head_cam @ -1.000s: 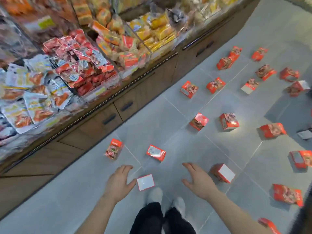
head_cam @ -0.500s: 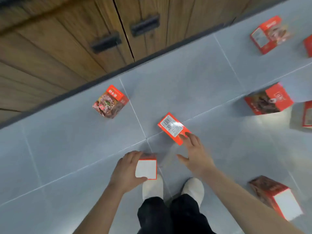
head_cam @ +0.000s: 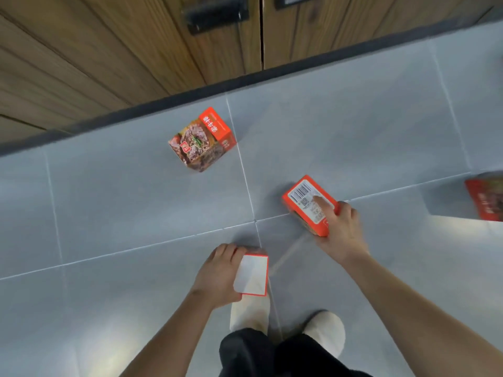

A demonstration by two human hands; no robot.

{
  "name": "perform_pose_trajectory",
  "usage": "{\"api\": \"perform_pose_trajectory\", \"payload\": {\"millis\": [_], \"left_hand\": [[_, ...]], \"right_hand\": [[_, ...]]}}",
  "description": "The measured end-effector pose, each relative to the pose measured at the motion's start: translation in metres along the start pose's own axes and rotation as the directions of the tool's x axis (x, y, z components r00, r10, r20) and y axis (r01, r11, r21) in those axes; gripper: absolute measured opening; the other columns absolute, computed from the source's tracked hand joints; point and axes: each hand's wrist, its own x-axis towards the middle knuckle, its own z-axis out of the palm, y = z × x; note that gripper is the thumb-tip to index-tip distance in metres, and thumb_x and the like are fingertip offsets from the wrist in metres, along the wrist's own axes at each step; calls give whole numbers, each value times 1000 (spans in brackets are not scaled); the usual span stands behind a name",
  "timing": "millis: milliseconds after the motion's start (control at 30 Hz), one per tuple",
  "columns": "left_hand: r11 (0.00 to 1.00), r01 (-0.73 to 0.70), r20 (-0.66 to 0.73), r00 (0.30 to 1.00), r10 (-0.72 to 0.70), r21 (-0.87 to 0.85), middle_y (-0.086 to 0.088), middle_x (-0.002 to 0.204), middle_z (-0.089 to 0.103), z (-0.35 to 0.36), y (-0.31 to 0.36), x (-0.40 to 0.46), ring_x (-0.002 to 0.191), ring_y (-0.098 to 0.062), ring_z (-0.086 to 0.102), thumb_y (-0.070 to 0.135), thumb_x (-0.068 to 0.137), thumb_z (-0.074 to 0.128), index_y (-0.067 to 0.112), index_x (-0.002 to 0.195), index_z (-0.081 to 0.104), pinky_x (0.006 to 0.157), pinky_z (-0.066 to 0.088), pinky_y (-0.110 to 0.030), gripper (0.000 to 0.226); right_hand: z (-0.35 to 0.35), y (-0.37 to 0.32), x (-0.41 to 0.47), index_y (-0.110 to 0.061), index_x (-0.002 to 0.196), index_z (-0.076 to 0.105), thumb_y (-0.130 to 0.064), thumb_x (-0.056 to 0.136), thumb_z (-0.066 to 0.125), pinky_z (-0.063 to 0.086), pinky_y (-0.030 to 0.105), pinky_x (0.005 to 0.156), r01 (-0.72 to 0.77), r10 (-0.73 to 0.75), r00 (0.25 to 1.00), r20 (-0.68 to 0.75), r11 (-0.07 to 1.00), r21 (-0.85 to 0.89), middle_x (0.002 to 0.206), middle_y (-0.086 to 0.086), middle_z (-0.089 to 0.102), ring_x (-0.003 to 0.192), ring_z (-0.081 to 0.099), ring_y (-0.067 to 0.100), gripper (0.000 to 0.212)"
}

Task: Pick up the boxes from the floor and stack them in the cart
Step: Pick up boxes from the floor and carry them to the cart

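My left hand (head_cam: 217, 276) grips a red box with its white face up (head_cam: 251, 276), low over the grey floor just ahead of my feet. My right hand (head_cam: 344, 229) is closed on a second red box with a barcode label (head_cam: 304, 198), thumb across the label, the box tilted. A third red box printed with a food picture (head_cam: 202, 140) lies alone on the tiles further ahead, to the left of both hands. No cart is in view.
Wooden cabinet doors (head_cam: 136, 50) with black handles (head_cam: 217, 14) and a dark plinth (head_cam: 299, 69) run across the top. Another red box (head_cam: 485, 198) shows at the right edge. My white shoes (head_cam: 325, 333) stand below the hands.
The view has dropped closer to the floor. My right hand went from touching the barcode box to gripping and tilting it. My left hand keeps its hold on the white-faced box.
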Motion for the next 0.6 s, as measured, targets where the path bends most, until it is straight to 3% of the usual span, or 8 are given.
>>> {"api": "perform_pose_trajectory", "payload": {"millis": [100, 400, 600], "left_hand": [[999, 24, -89, 996, -26, -24, 3, 115, 52, -38, 17, -23, 108, -20, 49, 47, 41, 83, 26, 125, 41, 93, 46, -28, 96], [973, 194, -183, 960, -214, -124, 2, 125, 44, -222, 108, -152, 118, -20, 39, 46, 57, 75, 19, 133, 38, 95, 39, -28, 89], [892, 360, -293, 852, -434, -274, 2, 121, 45, -313, 156, -253, 118, -21, 38, 38, 55, 74, 20, 129, 40, 88, 45, -33, 83]], "right_hand": [[-48, -19, -21, -33, 143, 35, -33, 71, 74, 46, 46, 92, -8, 12, 997, 70, 998, -56, 124, 15, 41, 110, 39, 36, 82], [-261, -105, -126, -38, 144, 30, -40, 70, 71, 44, 38, 95, 98, -70, 983, 172, 982, -160, 129, 8, 39, 117, 36, 30, 84], [-381, -187, -183, -38, 140, 35, -41, 67, 73, 41, 39, 98, 271, -259, 953, 155, 960, -63, 127, 7, 41, 118, 38, 30, 83]]}}
